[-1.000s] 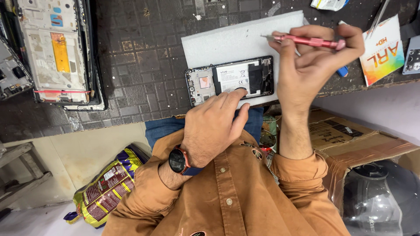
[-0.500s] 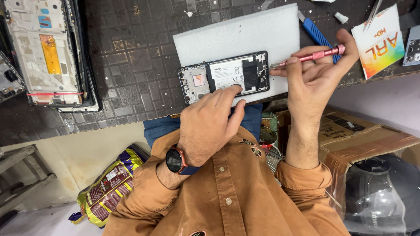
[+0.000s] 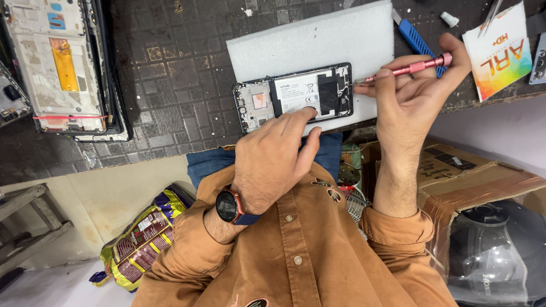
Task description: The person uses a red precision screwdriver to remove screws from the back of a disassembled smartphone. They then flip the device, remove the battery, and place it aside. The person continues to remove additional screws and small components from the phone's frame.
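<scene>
Black-framed opened phone, one, back cover off, lying flat on white foam pad near pad's front edge, long side along the bench front. Left hand, fingers loosely together, index and middle fingertips pressing on the phone's near edge by the pale battery label. Right hand pinching one pink screwdriver between thumb and fingers, butt end against the index finger, tip touching phone's right end. One dark wristwatch on left wrist, orange shirt sleeves on both arms. One blue-handled tool lying just beyond the right hand, partly on the pad's right edge. One colourful printed card right of that, near bench's front edge; tweezers above it, only partly visible. One small white cap near top edge. Second dismantled phone frame well apart at far left on dark tiled bench, yellow strip on it; another part at the left margin, cut off. Bare bench between the two phones, open room left of pad. Below the bench edge: one cardboard box on right, dark rounded helmet-like thing by it, one purple-yellow snack bag on floor at left, wooden frame at far left.
</scene>
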